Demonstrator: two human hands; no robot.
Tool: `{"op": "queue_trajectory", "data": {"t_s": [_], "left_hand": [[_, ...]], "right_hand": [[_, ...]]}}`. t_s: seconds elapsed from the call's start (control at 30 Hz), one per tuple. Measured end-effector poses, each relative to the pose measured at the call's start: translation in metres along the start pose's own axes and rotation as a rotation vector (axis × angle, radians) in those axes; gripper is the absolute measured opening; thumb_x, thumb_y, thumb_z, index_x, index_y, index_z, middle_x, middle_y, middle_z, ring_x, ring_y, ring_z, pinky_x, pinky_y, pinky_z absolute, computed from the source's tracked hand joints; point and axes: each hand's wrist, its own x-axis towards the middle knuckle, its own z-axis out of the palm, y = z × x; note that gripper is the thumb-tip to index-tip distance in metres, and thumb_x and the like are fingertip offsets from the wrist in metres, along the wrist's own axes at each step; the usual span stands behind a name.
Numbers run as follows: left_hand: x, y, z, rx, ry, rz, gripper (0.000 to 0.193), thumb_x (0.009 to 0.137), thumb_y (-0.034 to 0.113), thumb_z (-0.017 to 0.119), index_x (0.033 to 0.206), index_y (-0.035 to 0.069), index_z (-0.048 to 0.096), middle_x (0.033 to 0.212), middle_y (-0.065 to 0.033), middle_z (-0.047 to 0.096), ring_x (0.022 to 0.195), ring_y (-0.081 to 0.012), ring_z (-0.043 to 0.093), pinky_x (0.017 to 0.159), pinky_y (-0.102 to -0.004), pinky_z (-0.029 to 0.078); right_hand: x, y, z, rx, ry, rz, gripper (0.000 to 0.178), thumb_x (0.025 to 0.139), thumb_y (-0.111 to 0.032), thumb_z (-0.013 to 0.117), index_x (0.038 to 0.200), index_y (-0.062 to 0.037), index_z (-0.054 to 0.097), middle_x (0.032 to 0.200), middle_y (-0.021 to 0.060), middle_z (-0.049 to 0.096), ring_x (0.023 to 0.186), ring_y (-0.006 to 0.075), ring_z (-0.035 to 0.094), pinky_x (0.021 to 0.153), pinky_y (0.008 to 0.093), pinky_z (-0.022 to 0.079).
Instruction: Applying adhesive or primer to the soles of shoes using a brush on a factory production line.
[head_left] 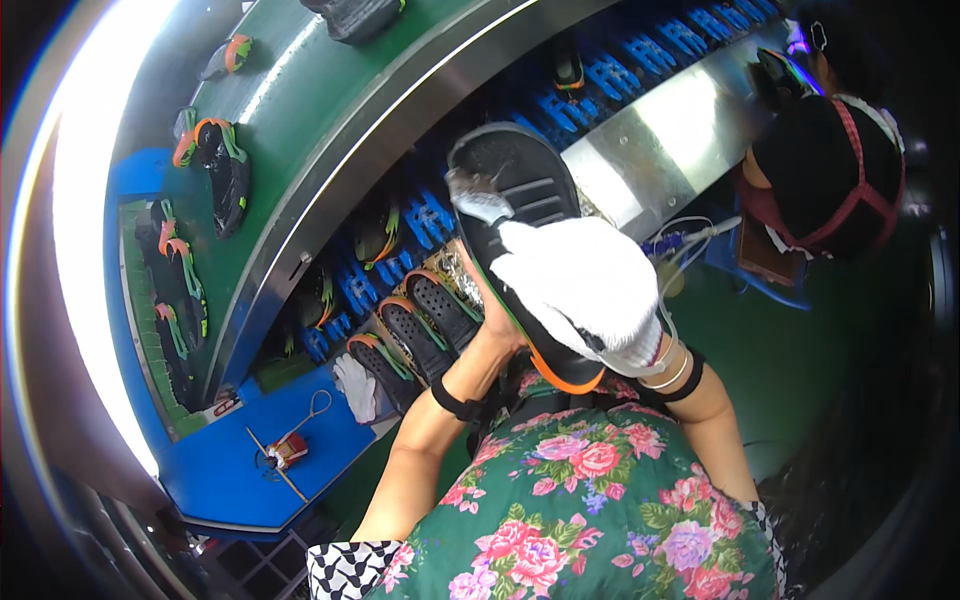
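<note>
A large black clog [545, 178] with ridges on its upturned face and an orange edge at the near end is held up before my chest. My bare left hand [497, 318] supports it from the left and below, with most of its fingers hidden behind it. Across the clog lies my right hand [580, 280] in a white glove, its fingers bent toward the far left rim. A pale, greyish tip [478, 195] shows beyond those fingers against the black surface; whether it is a cloth, a brush or a soiled fingertip is unclear.
Several black clogs with orange and green straps [410, 330] stand in a row behind my left arm, beside a white glove [355, 387]. More shoe parts lie on a green belt [290, 110]. Blue racks [430, 215] run behind; a co-worker [825, 170] sits at right.
</note>
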Motion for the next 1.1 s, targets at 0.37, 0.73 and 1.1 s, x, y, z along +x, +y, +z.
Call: {"op": "queue_trajectory", "data": {"t_s": [0.37, 0.73, 1.1], "left_hand": [[-0.019, 0.010, -0.006, 0.208, 0.015, 0.017, 0.088, 0.096, 0.077, 0.032, 0.150, 0.008, 0.045, 0.147, -0.0132, 0.054, 0.135, -0.0319, 0.052, 0.117, -0.0473, 0.038], [-0.027, 0.013, -0.021, 0.368, 0.143, 0.115, 0.081, 0.098, 0.071, 0.038, 0.145, 0.007, 0.049, 0.142, -0.0130, 0.058, 0.131, -0.0310, 0.056, 0.114, -0.0465, 0.041], [-0.021, 0.004, -0.029, -0.189, 0.124, 0.022, 0.118, 0.079, 0.095, 0.038, 0.158, 0.008, 0.030, 0.151, -0.0211, 0.046, 0.135, -0.0387, 0.049, 0.119, -0.0490, 0.034]], "right_hand": [[-0.004, -0.011, 0.007, 0.163, 0.021, 0.017, 0.028, 0.079, -0.004, 0.076, 0.106, -0.0057, 0.077, 0.109, 0.0129, 0.076, 0.091, 0.0277, 0.072, 0.078, 0.0376, 0.057], [-0.012, -0.006, -0.007, 0.276, -0.020, 0.033, 0.027, 0.078, -0.002, 0.078, 0.105, -0.0044, 0.078, 0.103, 0.0131, 0.076, 0.088, 0.0282, 0.072, 0.077, 0.0373, 0.057], [-0.032, 0.019, -0.008, 0.336, -0.035, 0.090, 0.030, 0.080, -0.004, 0.076, 0.109, -0.0072, 0.077, 0.111, 0.0124, 0.075, 0.097, 0.0276, 0.072, 0.092, 0.0410, 0.054]]}}
